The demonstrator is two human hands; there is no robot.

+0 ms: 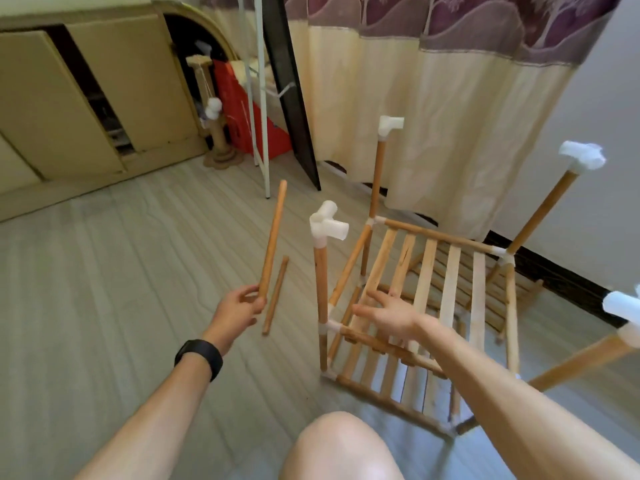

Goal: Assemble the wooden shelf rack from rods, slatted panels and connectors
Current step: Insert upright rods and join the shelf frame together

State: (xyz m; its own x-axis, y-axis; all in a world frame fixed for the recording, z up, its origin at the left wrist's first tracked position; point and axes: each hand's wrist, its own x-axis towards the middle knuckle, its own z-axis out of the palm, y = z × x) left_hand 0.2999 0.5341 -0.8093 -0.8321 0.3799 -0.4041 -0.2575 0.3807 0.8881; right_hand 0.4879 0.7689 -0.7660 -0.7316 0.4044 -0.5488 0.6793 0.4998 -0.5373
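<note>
left fingers [250, 295] pinch smooth round wooden rod [273, 239]; right hand [388, 315] flat.

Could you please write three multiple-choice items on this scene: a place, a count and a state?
1. Where does the spare rod lie? A) on the floor by the left hand B) in the cupboard C) against the curtain
2. How many white connectors top the rack's uprights? A) two B) four C) six
3. The right hand is: A) gripping a rod B) open above the slatted panel C) a fist
Answers: 1 A, it lies on the floor; 2 B, one caps each of four uprights; 3 B, its fingers are straight, holding nothing.
</note>
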